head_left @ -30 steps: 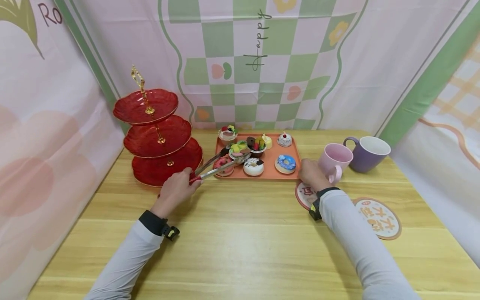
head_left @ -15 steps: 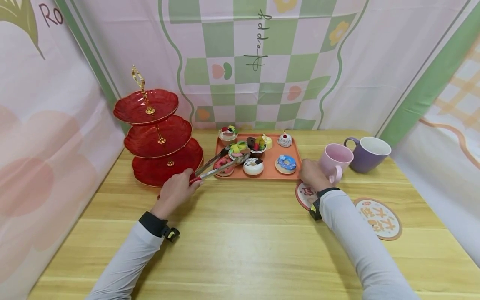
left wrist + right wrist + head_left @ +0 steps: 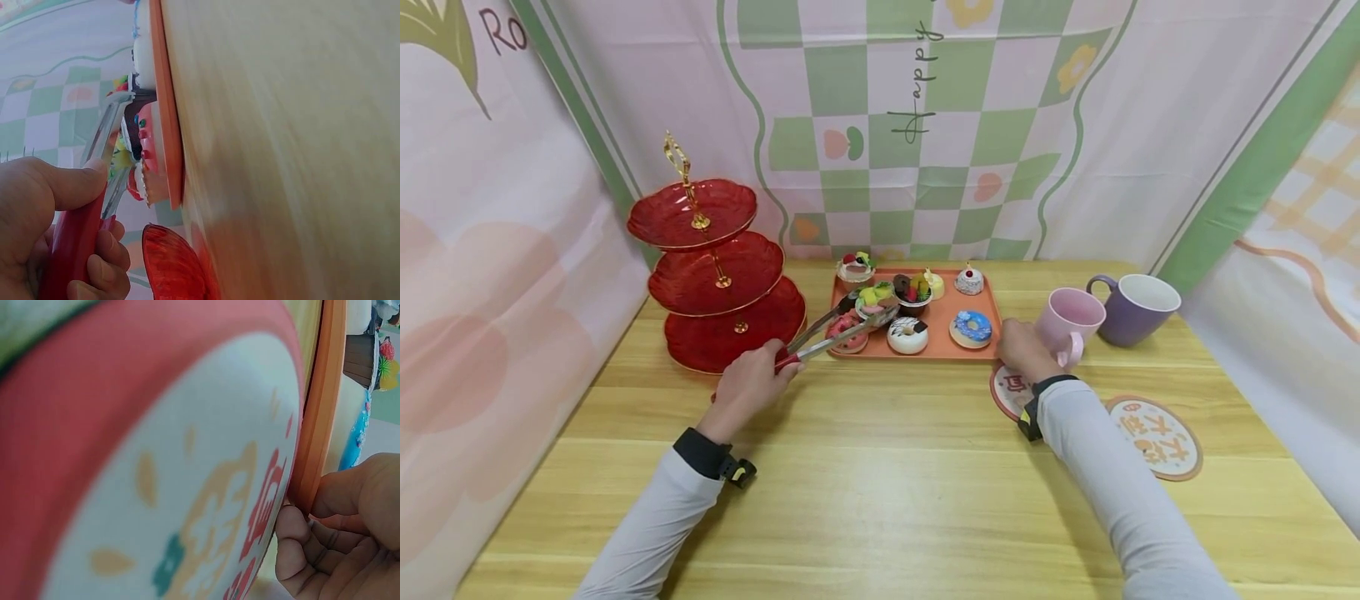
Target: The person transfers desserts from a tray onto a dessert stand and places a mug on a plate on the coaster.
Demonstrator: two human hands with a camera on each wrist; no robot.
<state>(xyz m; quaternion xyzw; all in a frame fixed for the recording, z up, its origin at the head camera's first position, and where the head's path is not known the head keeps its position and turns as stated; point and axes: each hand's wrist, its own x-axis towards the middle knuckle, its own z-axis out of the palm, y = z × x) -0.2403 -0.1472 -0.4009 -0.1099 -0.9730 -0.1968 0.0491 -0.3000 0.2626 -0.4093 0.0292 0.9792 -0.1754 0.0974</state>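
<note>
In the head view, my left hand (image 3: pixel 747 385) grips red-handled metal tongs (image 3: pixel 829 340). Their tips lie on either side of a cupcake with green and yellow fruit topping (image 3: pixel 872 295), over the left half of an orange tray (image 3: pixel 942 320). A pink donut (image 3: pixel 842 327) sits partly hidden under the tongs. The left wrist view shows thumb and fingers wrapped round the tongs' red handle (image 3: pixel 76 244). My right hand (image 3: pixel 1024 346) pinches the tray's front right corner between thumb and fingers, as the right wrist view shows the tray edge (image 3: pixel 319 425) there.
Also on the tray are a white donut (image 3: pixel 907 335), a blue donut (image 3: pixel 972 328) and several small cakes. A red three-tier stand (image 3: pixel 730 337) rises at left. A pink mug (image 3: pixel 1063 321), a purple mug (image 3: pixel 1138 310) and round coasters (image 3: pixel 1156 437) lie at right.
My left hand and the tongs have shifted very slightly left and toward me, the cupcake a touch with them. My right hand stays at the tray corner.
</note>
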